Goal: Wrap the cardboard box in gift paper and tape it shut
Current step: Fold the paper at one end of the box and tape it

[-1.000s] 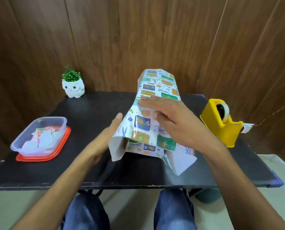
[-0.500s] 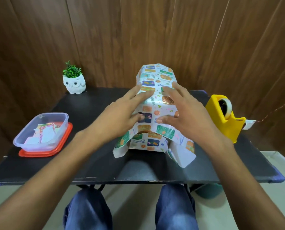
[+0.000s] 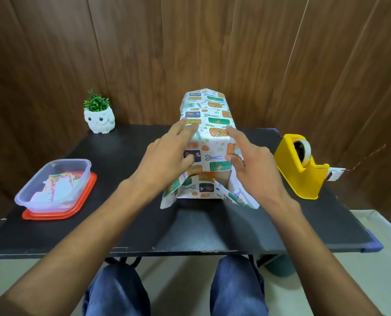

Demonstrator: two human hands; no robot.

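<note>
The left hand [image 3: 167, 160] pressed straight fingers against the gift paper [image 3: 212, 115] draped over the cardboard box [image 3: 226, 180], while the right hand [image 3: 256, 166], fingers spread, seemingly touched its edge.

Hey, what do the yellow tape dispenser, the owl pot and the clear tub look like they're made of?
Tape dispenser: likely moulded plastic, even yellow with a soft sheen. Owl pot: probably glazed ceramic, smooth glossy white; resin is possible. Clear tub: translucent plastic, the paper scraps inside show through its walls.
</note>
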